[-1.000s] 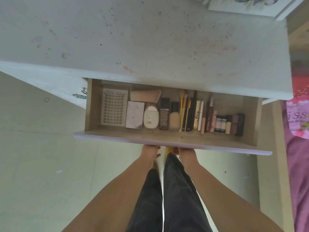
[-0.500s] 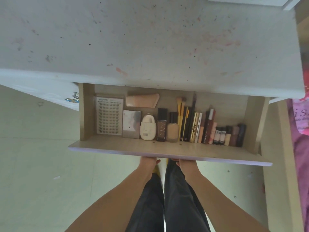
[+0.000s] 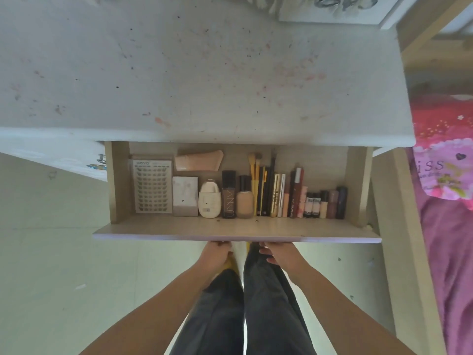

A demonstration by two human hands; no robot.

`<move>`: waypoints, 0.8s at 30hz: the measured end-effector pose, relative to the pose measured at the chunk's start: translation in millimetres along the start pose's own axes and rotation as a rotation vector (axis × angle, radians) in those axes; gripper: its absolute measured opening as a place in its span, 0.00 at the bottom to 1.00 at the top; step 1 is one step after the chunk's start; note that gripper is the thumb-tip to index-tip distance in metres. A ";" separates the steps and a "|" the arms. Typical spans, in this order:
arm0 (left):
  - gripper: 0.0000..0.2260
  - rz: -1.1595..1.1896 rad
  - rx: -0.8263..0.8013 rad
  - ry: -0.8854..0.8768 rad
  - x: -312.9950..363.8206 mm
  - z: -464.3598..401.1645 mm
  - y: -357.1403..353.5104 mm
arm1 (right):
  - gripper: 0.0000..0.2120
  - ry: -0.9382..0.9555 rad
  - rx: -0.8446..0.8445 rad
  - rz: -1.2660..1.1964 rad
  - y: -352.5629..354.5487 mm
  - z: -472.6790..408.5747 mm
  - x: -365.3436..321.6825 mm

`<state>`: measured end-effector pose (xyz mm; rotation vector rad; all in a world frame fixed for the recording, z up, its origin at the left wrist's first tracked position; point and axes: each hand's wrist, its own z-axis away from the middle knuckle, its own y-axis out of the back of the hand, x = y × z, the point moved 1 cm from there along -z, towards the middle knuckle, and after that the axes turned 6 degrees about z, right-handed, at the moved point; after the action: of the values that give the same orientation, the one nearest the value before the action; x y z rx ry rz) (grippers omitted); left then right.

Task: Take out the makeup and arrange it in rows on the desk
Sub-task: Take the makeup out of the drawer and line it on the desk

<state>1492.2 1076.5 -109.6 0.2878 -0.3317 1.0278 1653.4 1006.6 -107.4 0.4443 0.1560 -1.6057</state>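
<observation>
Stained white desk (image 3: 204, 73), pale floor (image 3: 51, 252)

We see a pale tiled floor (image 3: 51, 265) filling the lower left. A pink bedspread (image 3: 445, 201) runs down the right edge, beside a wooden bed frame (image 3: 401, 226).

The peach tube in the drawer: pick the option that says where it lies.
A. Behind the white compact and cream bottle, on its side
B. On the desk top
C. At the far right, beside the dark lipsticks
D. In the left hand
A: the peach tube lies sideways at the back of the drawer, behind the white compact and cream bottle.
</observation>
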 end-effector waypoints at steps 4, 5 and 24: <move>0.16 -0.255 -0.099 -0.042 1.7 22.9 -1.2 | 0.08 0.070 -0.018 0.209 44.0 21.0 12.1; 0.14 -0.337 -0.161 -0.055 5.1 31.5 -5.8 | 0.08 0.079 -0.058 0.243 57.7 27.9 14.2; 0.23 -1.423 0.182 -0.846 123.0 -46.0 -178.8 | 0.17 0.484 0.258 1.130 169.6 -42.4 -45.0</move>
<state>1712.2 1103.5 -116.4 0.9477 -0.6391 -0.5275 1828.9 1048.0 -101.3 0.9137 0.0364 -0.3881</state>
